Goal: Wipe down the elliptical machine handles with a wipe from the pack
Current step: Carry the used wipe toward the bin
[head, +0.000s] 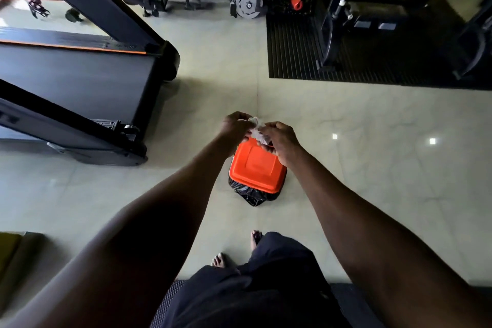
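I hold a crumpled white wipe [257, 131] between both hands, my left hand [235, 125] and right hand [279, 138] pinching it close together above the orange-lidded bin [253, 168] on the tiled floor [346, 141]. The bin lid looks closed. I judge this the disposal step; next I need one hand free to lift that lid and drop the wipe in.

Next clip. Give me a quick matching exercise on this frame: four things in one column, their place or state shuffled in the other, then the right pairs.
Things:
1. wipe
2. orange bin lid
3. treadmill
4. ribbed black mat

Places or states:
A. on the floor, upper right
B. pinched between both hands
C. standing at the left
D. below the hands, over a black liner

Pairs: 1-B, 2-D, 3-C, 4-A
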